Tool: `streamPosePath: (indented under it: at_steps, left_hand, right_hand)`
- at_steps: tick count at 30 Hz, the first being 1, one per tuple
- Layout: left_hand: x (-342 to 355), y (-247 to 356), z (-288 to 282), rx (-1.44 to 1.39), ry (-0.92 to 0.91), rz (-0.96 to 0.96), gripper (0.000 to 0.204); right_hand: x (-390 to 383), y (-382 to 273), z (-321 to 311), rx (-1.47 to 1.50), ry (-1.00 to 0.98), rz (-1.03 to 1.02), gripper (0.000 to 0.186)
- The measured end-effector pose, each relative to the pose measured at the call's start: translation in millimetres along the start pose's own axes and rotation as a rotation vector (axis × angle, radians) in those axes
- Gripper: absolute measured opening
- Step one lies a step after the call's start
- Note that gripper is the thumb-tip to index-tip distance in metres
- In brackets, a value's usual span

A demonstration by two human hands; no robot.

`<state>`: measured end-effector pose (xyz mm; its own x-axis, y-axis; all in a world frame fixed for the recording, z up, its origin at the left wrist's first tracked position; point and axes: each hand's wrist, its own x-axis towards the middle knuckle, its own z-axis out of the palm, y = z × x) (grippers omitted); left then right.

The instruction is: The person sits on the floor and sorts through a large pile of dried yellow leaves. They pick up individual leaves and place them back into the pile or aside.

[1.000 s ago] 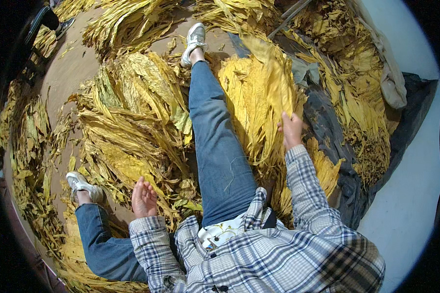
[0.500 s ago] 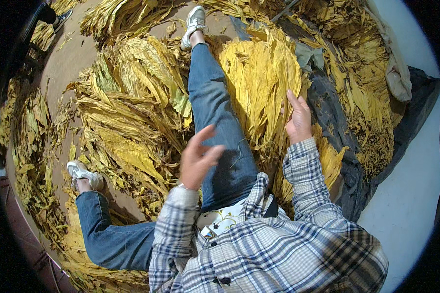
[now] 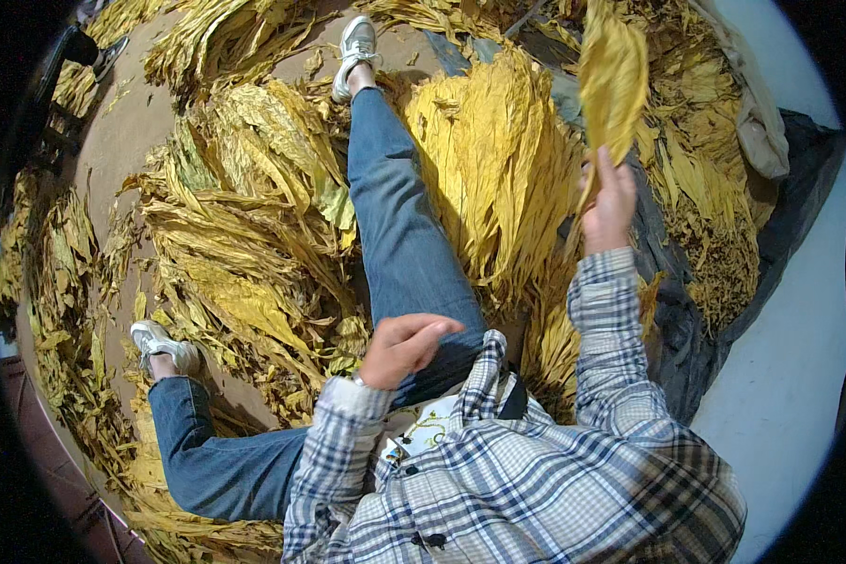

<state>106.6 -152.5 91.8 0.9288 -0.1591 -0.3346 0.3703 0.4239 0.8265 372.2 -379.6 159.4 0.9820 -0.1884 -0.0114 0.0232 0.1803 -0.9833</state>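
My right hand (image 3: 611,207) is closed around the stem end of a yellow dried tobacco leaf (image 3: 614,70). The leaf stands up from the fingers, its broad blade pointing away from me. Just left of that hand lies a large fan-shaped heap of bright yellow tobacco leaves (image 3: 493,155), beside my outstretched leg. My left hand (image 3: 399,350) hovers over my thigh with its fingers curled in and the thumb laid along them. Nothing shows in it, and it touches no leaves.
Between my legs spreads a browner pile of tobacco leaves (image 3: 244,235). More leaves (image 3: 700,216) lie on the right, beside dark plastic sheeting (image 3: 672,329) and a pale wall or floor surface (image 3: 780,329). At the far left, another person's shoe (image 3: 111,58) rests on the brown ground cover (image 3: 127,117).
My right hand has moved right and slightly away, and now holds up a leaf. My left hand has drawn a little nearer to me, and its spread fingers have curled closed.
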Motion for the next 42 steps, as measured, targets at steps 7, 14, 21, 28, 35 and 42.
streamPosePath:
  at_steps: [7,14,21,28,35,42]
  left_hand:
    - [-14.2,-5.8,-9.7,-0.088,0.237,0.001,0.025]
    - [-50.1,-35.8,-34.7,-0.079,0.437,-0.098,0.024]
    - [-62.8,-94.8,-72.7,-0.114,0.593,0.004,0.022]
    - [-70.9,-100.9,-125.5,-0.164,1.065,0.018,0.027]
    - [-35.9,-128.0,-226.4,-0.178,1.394,-0.129,0.052]
    - [-58.6,-63.5,-183.7,-0.878,1.146,0.537,0.021]
  right_hand:
    - [-15.6,122.2,-47.7,-0.431,0.171,0.601,0.066]
    - [-55.5,98.2,-19.9,-1.028,-0.127,-0.164,0.059]
    - [-121.0,87.2,8.5,-1.130,-0.869,-0.058,0.017]
    - [-180.2,88.3,195.2,-0.653,-1.350,0.062,0.015]
    - [-248.5,234.4,275.6,-1.076,-1.362,-0.118,0.052]
    - [-296.3,202.8,253.0,-0.461,-1.222,0.692,0.035]
